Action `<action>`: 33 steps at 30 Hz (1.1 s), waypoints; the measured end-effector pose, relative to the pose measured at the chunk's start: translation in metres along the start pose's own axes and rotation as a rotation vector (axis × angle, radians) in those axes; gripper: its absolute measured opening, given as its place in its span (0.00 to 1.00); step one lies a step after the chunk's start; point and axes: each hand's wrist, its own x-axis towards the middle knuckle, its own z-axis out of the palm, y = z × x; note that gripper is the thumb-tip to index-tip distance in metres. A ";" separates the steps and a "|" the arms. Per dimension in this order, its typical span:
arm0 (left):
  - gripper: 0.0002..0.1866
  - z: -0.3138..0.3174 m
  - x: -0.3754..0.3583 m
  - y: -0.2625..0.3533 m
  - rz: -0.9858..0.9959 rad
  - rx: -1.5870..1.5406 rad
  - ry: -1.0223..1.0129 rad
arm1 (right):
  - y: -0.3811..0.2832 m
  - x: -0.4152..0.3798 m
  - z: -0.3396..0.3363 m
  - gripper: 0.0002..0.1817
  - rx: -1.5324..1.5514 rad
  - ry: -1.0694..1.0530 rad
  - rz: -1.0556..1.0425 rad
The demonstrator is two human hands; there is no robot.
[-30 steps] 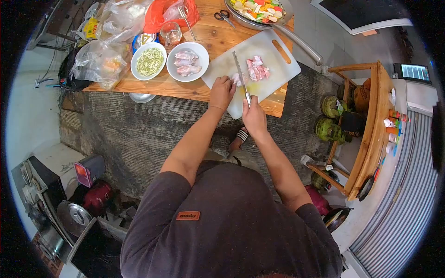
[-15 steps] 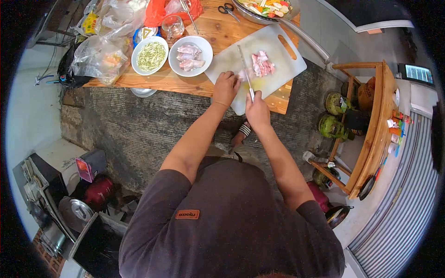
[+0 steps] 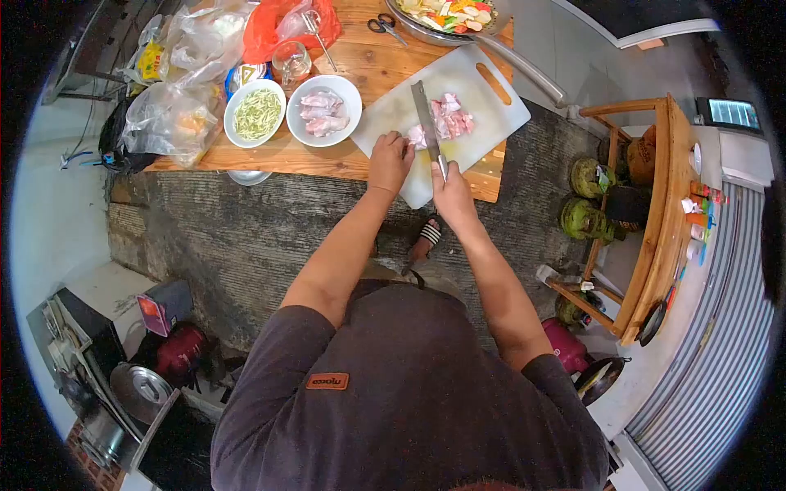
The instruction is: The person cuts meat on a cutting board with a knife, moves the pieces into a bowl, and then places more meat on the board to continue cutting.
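Observation:
My right hand (image 3: 453, 196) is wrapped round the handle of a knife (image 3: 425, 114), its blade pointing away from me across the white cutting board (image 3: 483, 155). Just left of the blade, my left hand (image 3: 390, 162) has its fingers curled at a small piece of raw meat (image 3: 417, 137), its fingertips on the edge of it. Cut raw meat pieces (image 3: 452, 117) lie in a cluster right of the blade. Left of the board, a white bowl (image 3: 352, 123) holds larger pieces of raw meat, likely chicken.
A bowl of pale green shreds (image 3: 257, 114), a glass mug (image 3: 291, 62), scissors (image 3: 386, 28) and plastic bags (image 3: 176, 123) share the wooden table (image 3: 360, 49). A long-handled pan (image 3: 540, 78) of cut vegetables stands at the back right. Gas cylinders (image 3: 585, 219) sit by a wooden rack at right.
The knife blade has turned to show more of its flat side and now lies close against the cut meat. The whole view has shifted slightly; my left hand stays by the small piece.

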 end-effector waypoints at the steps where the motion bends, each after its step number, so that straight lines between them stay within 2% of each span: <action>1: 0.06 0.001 0.000 -0.001 -0.004 0.005 0.002 | -0.002 0.000 -0.002 0.25 0.004 0.002 -0.005; 6: 0.06 -0.002 -0.002 -0.001 -0.026 -0.001 -0.026 | -0.038 -0.022 -0.025 0.24 0.109 0.007 -0.054; 8: 0.06 0.000 -0.001 -0.001 -0.012 0.006 0.006 | -0.052 -0.027 -0.033 0.22 0.182 0.128 -0.197; 12: 0.06 -0.004 0.001 -0.002 -0.010 -0.014 -0.002 | -0.036 -0.016 -0.012 0.24 0.178 0.153 -0.203; 14: 0.06 -0.003 0.001 0.000 0.008 -0.005 -0.003 | -0.007 -0.006 0.009 0.27 -0.090 0.005 0.019; 17: 0.06 -0.001 0.001 -0.002 -0.005 0.011 -0.018 | -0.002 -0.004 0.015 0.30 -0.018 0.011 0.026; 33: 0.07 -0.001 0.008 0.002 -0.036 0.071 -0.103 | -0.016 -0.007 0.008 0.35 -0.024 -0.019 0.073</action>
